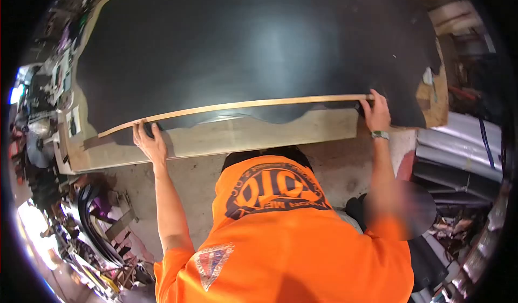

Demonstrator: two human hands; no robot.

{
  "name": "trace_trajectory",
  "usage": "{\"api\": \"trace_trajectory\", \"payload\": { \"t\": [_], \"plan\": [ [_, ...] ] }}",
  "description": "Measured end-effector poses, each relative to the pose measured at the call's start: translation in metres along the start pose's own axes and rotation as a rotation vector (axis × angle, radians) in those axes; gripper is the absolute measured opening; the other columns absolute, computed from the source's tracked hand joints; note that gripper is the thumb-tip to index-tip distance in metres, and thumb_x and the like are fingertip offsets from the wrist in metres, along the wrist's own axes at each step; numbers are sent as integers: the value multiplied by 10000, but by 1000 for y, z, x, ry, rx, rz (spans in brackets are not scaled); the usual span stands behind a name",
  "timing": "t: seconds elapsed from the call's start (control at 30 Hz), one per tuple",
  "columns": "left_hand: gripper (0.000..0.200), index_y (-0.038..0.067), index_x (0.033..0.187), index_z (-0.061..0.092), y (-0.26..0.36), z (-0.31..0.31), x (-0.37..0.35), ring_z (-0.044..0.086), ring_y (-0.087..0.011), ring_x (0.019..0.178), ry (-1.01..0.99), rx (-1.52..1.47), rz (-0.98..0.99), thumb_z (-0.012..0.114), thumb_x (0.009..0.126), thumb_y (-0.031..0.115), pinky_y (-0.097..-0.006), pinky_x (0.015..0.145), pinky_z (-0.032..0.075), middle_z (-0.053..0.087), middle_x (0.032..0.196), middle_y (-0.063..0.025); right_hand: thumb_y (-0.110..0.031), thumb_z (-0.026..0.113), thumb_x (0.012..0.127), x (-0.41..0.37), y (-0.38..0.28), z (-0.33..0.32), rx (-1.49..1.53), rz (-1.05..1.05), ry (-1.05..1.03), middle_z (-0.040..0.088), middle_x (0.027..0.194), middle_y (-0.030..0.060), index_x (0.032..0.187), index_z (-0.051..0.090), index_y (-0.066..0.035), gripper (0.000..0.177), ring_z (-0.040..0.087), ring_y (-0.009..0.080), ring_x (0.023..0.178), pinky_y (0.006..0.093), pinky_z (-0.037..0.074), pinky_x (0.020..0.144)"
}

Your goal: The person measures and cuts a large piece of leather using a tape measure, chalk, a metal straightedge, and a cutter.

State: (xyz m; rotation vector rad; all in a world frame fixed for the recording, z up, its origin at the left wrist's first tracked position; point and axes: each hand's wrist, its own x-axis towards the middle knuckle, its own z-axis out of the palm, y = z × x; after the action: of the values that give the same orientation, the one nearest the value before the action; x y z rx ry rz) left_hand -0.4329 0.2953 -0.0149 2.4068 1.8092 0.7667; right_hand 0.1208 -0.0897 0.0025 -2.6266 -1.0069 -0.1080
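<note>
A large black sheet (pixel 216 49) with a wavy near edge lies over the worktable. Across it, near that edge, runs a long thin wooden strip (pixel 237 106). My left hand (pixel 150 143) touches the strip close to its left end, thumb and fingers apart, with a small dark thing under or beside the thumb that I cannot make out. At the strip's right end, my right hand (pixel 376 112) grips it between thumb and fingers, and a watch sits on that wrist.
The pale table (pixel 259 137) shows along its front edge, close to my body. Silver and black rolls (pixel 458 154) stand at the right. Cluttered tools and dark curved pieces (pixel 89 222) fill the lower left.
</note>
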Motion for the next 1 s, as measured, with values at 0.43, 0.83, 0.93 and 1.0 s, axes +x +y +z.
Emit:
{"api": "trace_trajectory", "payload": {
  "t": [0.43,0.83,0.93,1.0],
  "plan": [
    [636,100,1523,419,-235,-27,108,286,-370,1489,-102,164,-276,514,1002,453,-505,1220,210,368,1596,-127,-426,705,939,8,56,60,244,301,-56,692,1108,151,1428,517,-40,651,641,217,959,349,506,898],
    [578,207,1528,436,-258,-18,159,224,-355,1517,-75,218,-439,451,1022,487,-524,1229,173,338,1619,-92,-561,879,697,51,-7,65,116,558,-129,545,1386,277,1405,408,167,1120,548,325,1278,398,389,1116],
    [566,210,1522,445,-260,-17,160,231,-354,1514,-67,216,-448,449,1023,477,-525,1228,171,342,1618,-81,-487,900,716,48,-5,65,204,577,-90,601,1295,211,1323,497,147,967,578,269,1198,376,410,1090],
    [559,218,1522,446,-261,-17,164,242,-358,1509,-43,244,-434,453,1023,469,-528,1220,187,341,1620,-75,-459,877,758,55,16,81,355,536,-107,625,1257,195,1307,506,146,897,591,266,1176,376,424,1074]
  ]
}}
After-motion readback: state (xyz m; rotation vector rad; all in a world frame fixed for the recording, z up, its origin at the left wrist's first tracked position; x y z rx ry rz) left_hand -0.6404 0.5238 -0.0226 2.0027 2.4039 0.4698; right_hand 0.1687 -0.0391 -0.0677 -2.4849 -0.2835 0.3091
